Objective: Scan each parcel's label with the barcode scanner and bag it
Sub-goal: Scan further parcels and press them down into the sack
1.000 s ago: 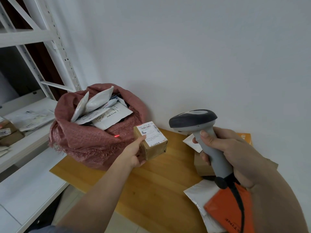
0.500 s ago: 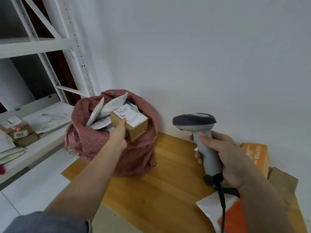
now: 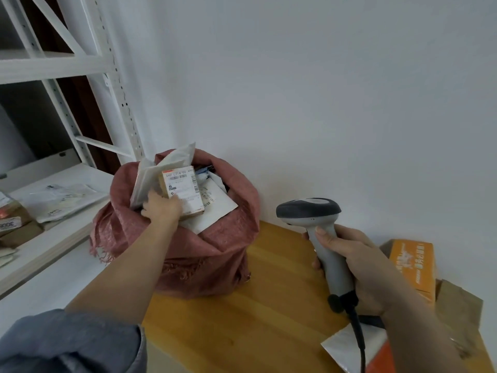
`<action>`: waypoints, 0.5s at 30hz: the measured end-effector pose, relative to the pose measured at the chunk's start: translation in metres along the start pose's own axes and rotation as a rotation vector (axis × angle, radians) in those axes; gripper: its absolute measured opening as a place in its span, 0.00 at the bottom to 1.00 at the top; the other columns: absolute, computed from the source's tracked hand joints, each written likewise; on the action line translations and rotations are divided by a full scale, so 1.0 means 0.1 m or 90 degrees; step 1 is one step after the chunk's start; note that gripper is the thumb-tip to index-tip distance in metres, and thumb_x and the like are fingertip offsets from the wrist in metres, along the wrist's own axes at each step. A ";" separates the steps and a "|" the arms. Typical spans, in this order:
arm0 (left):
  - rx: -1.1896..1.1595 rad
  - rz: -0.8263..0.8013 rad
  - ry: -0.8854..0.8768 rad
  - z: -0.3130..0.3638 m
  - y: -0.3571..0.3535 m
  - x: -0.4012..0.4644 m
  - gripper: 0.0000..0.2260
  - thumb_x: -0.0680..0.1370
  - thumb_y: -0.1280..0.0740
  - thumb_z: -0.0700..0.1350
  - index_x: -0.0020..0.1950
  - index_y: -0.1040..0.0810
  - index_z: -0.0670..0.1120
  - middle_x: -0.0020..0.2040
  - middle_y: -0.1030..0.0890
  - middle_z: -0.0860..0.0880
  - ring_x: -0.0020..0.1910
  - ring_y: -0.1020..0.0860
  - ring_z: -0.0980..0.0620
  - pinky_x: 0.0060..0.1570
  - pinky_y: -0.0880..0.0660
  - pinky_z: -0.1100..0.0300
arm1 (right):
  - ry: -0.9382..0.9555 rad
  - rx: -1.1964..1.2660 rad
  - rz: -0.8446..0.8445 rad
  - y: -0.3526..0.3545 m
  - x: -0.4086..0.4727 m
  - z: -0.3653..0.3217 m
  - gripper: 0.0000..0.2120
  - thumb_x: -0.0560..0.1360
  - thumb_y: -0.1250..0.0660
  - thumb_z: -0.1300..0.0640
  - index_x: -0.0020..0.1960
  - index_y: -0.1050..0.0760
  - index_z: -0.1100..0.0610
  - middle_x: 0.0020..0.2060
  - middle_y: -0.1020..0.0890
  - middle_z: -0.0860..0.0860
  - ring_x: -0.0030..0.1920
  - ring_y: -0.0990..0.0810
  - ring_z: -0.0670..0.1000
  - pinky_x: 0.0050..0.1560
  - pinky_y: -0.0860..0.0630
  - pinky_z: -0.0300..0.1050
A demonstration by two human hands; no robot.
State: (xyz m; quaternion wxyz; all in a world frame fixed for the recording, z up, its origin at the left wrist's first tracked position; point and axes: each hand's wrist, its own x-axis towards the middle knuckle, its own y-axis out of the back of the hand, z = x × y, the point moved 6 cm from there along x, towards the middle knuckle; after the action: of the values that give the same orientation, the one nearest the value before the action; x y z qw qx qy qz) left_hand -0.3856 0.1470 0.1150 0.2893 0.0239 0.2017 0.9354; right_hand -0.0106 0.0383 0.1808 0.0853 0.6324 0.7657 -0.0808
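wooden table [image 3: 242, 332] | white wall [image 3: 322, 103] behind | white shelving [image 3: 53, 68] left

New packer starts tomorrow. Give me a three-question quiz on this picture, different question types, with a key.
1. True or false: the left hand holds a small box at the mouth of the red bag.
2. The right hand grips: A) a tape roll B) the scanner C) a pen
3. Fill in: the orange box lies to the ____ of the scanner.

Key: 1 true; 2 B; 3 right
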 end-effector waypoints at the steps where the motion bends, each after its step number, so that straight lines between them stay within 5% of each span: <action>1: 0.042 0.033 0.039 -0.01 0.05 0.00 0.27 0.76 0.33 0.42 0.73 0.37 0.42 0.73 0.37 0.38 0.71 0.39 0.38 0.69 0.38 0.48 | -0.005 0.001 0.002 -0.02 0.03 0.01 0.18 0.72 0.32 0.50 0.56 0.22 0.61 0.36 0.20 0.55 0.34 0.23 0.51 0.36 0.25 0.44; 4: 0.049 0.114 0.044 0.06 0.10 -0.07 0.29 0.74 0.34 0.36 0.73 0.41 0.42 0.74 0.45 0.38 0.71 0.41 0.39 0.69 0.40 0.47 | -0.022 0.001 0.005 -0.07 0.13 0.04 0.16 0.75 0.33 0.51 0.55 0.22 0.62 0.33 0.21 0.55 0.34 0.23 0.51 0.36 0.26 0.45; 8: 0.065 0.151 -0.100 0.15 0.06 -0.12 0.27 0.72 0.32 0.41 0.68 0.37 0.41 0.70 0.39 0.39 0.67 0.38 0.38 0.66 0.38 0.43 | -0.030 0.000 -0.010 -0.14 0.24 0.06 0.16 0.75 0.33 0.51 0.55 0.23 0.63 0.31 0.21 0.56 0.33 0.23 0.52 0.36 0.26 0.46; 15: 0.146 0.066 -0.176 0.15 -0.09 -0.13 0.19 0.73 0.33 0.43 0.63 0.32 0.42 0.67 0.38 0.39 0.66 0.38 0.38 0.67 0.39 0.43 | -0.030 0.020 -0.022 -0.14 0.38 0.12 0.15 0.76 0.33 0.52 0.54 0.22 0.63 0.32 0.23 0.55 0.31 0.23 0.50 0.34 0.26 0.44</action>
State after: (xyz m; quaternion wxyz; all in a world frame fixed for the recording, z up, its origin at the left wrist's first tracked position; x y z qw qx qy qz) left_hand -0.3678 0.1522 0.1261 0.2614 0.1957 0.2639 0.9076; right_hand -0.0315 0.0693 0.1606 0.0923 0.6184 0.7728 -0.1090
